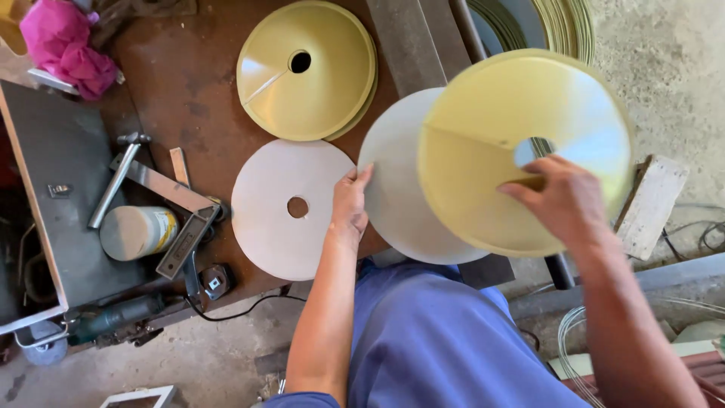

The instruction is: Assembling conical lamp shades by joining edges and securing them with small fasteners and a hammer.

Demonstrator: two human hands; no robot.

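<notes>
My right hand (563, 200) grips a pale yellow cone-shaped sheet-metal piece (498, 128) near its centre hole and holds it up above the bench. Under it lies a grey round disc (396, 189), and my left hand (350, 202) pinches that disc's left edge. A second grey disc with a centre hole (276, 208) lies flat on the rusty brown workbench (181, 83) just left of my left hand. Behind it sits a short stack of yellow cones (306, 72).
On the left are a pink rag (64, 45), a hammer (113, 185), a white cylinder can (136, 233), a metal square (177, 219) and a power tool with cord (117, 317). More yellow rims (559, 23) stand at the back. A wooden block (649, 204) lies on the right.
</notes>
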